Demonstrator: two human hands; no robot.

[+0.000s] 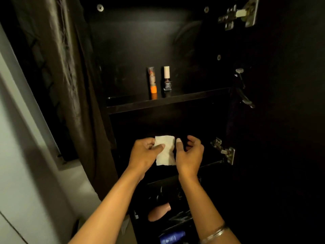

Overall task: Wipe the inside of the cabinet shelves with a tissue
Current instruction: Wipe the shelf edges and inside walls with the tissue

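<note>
Tissue [166, 150], a small white folded square, sits at the centre of the frame just in front of the dark middle compartment of the cabinet, held up in the air rather than pressed to any surface. The left hand [145, 153] pinches its left edge between thumb and curled fingers, which keeps the sheet hanging flat and ready. The right hand [190, 153] is just beside the tissue's right edge with its fingers loosely curled; the thumb tip looks close to the paper, but I cannot tell whether it actually grips it, so it seems to be grasping nothing for certain. With both hands meeting at the sheet, this reads as folding or passing the tissue to get a clean pad before wiping, so the wiping of this compartment appears not yet begun. Above, in the upper middle of the frame, the upper shelf [167, 101] carries an orange-capped tube [152, 82] and a small nail polish bottle [167, 79], standing upright side by side near the front edge; they would need shifting if that board is to be wiped fully. A metal hinge [224, 150] shows at the right of the hands, and another hinge [237, 14] at the upper right. Toward the bottom of the frame, a lower compartment holds dim clutter, including a blue bottle [173, 237].
</note>
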